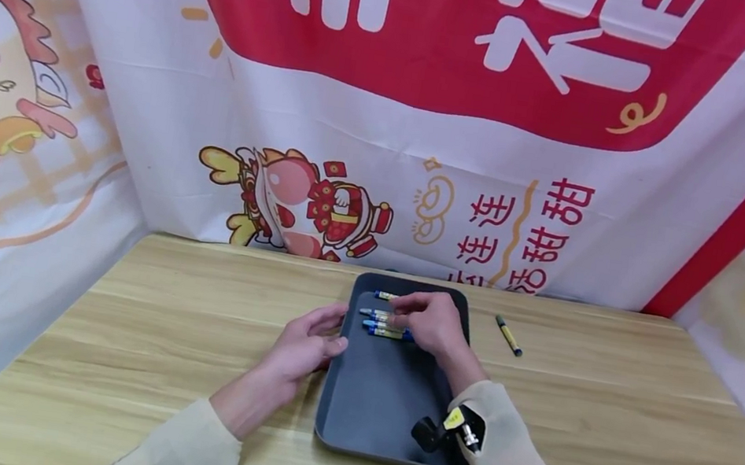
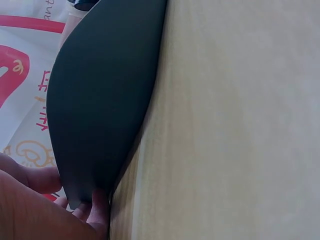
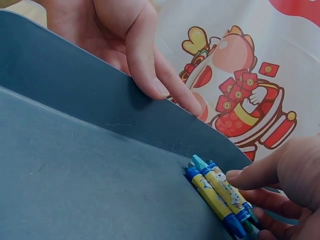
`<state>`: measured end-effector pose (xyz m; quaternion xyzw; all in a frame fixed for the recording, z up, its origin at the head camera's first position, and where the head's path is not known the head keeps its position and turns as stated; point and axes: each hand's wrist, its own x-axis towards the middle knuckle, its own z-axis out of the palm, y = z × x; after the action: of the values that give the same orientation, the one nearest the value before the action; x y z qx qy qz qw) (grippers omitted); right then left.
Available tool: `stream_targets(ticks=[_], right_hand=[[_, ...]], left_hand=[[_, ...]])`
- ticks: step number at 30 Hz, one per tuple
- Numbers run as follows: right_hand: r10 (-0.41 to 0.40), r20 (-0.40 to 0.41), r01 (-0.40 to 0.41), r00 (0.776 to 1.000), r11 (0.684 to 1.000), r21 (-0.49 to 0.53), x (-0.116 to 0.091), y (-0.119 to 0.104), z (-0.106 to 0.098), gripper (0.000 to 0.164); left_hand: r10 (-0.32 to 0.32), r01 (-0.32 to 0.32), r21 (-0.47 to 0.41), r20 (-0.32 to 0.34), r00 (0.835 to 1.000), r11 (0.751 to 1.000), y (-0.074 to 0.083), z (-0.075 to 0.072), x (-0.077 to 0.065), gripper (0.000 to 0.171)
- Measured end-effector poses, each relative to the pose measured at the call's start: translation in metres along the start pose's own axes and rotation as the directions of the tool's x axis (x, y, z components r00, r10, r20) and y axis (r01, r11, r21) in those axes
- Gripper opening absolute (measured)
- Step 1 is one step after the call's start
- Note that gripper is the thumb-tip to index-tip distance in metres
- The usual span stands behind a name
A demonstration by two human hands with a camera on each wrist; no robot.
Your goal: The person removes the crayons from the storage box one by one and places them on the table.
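Note:
A dark grey rectangular tray [image 1: 370, 399] lies on the table. My left hand [image 1: 303, 342] grips its left side, thumb over the rim and fingers on the outer wall; the left wrist view shows the fingertips [image 2: 100, 205] against that wall. Several crayons [image 3: 212, 200] with yellow wrappers and blue-green tips lie side by side in the tray's far part. Over them, my right hand [image 1: 430, 322] pinches a crayon [image 3: 227, 187] of this group between thumb and fingers. Another crayon [image 1: 383, 295] lies farther back in the tray, partly behind the right hand.
One more yellow-wrapped crayon [image 1: 509, 336] lies on the wooden table [image 1: 187, 333], right of the tray. A printed white and red cloth [image 1: 359, 127] hangs at the table's back edge. Wrist cameras are strapped at both sleeves; the right one [image 1: 433, 433] hangs over the tray's near part.

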<state>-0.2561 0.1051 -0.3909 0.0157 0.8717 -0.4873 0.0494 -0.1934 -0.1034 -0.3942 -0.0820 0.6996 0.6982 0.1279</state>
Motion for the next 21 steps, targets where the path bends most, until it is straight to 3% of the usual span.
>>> stream_targets(ticks=[21], right_hand=[[-0.003, 0.021, 0.006, 1.0, 0.994, -0.111, 0.002, 0.0025, 0.0046, 0.017]], left_hand=[[-0.008, 0.008, 0.02, -0.001, 1.0, 1.0, -0.0008, -0.0003, 0.0025, 0.056]])
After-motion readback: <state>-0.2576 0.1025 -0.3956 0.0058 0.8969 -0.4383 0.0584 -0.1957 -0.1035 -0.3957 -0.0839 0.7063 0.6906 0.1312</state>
